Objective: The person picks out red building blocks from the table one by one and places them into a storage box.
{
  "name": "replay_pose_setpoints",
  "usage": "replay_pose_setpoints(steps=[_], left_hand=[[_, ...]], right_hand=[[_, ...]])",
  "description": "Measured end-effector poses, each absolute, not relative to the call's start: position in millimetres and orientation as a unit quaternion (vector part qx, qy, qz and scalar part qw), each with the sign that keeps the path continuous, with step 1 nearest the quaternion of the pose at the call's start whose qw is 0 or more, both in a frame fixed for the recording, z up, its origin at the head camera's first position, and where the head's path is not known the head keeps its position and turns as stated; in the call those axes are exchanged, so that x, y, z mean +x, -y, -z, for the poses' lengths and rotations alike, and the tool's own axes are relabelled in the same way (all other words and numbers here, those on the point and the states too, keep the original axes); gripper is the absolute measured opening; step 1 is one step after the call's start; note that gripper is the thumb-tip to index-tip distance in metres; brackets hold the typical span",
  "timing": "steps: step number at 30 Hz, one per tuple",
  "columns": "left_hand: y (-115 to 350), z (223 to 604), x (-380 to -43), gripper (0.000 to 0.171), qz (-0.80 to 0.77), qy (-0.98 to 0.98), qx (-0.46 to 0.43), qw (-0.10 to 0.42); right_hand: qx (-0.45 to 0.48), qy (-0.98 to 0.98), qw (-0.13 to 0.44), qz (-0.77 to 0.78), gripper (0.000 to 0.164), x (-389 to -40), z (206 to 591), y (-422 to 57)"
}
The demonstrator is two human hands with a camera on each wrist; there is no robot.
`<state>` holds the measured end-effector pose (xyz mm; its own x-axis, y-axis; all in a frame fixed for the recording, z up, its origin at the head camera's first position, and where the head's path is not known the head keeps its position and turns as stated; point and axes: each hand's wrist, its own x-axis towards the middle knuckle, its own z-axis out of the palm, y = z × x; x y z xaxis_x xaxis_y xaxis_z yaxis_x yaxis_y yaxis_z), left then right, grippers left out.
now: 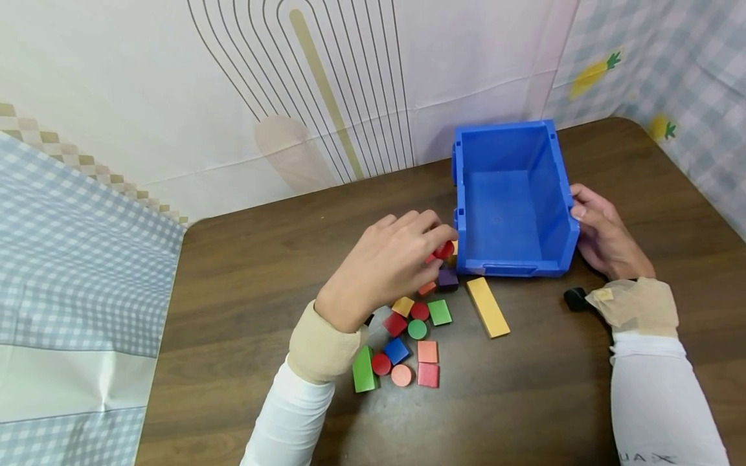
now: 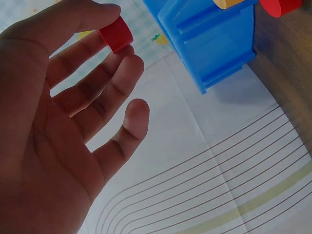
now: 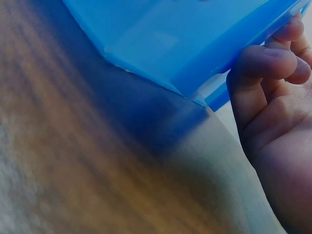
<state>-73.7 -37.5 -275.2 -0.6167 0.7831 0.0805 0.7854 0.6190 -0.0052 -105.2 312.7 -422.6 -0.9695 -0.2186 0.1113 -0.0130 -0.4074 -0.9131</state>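
Observation:
My left hand (image 1: 387, 265) pinches a small red round block (image 2: 116, 35) between thumb and fingertips, beside the left wall of a blue plastic bin (image 1: 501, 217). In the left wrist view, the other fingers are loosely bent, with no other block among them. The bin has nothing on its floor. At its right side, my right hand (image 1: 609, 236) grips the wall, thumb at the rim and fingers curled against the outside. A dark purple block (image 1: 447, 279) and an orange one (image 1: 427, 288) lie under and near the left hand, which partly hides the pile.
Several colored blocks lie loose on the wooden table (image 1: 262, 278), among them a green rectangular block (image 1: 364, 370), a blue block (image 1: 397, 351) and a pink round one (image 1: 401, 375). A long yellow block (image 1: 488, 308) lies before the bin. A patterned cloth (image 1: 484, 65) hangs behind.

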Motion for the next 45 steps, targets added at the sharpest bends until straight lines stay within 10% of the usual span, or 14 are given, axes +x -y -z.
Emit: replay_pose_setpoints(steps=[45], left_hand=[[11.5,278.7,-93.3,0.031,0.057,0.882,-0.468,0.029]], right_hand=[[-0.141,-0.509,0.076,0.846,0.024,-105.9,422.8,-314.5]])
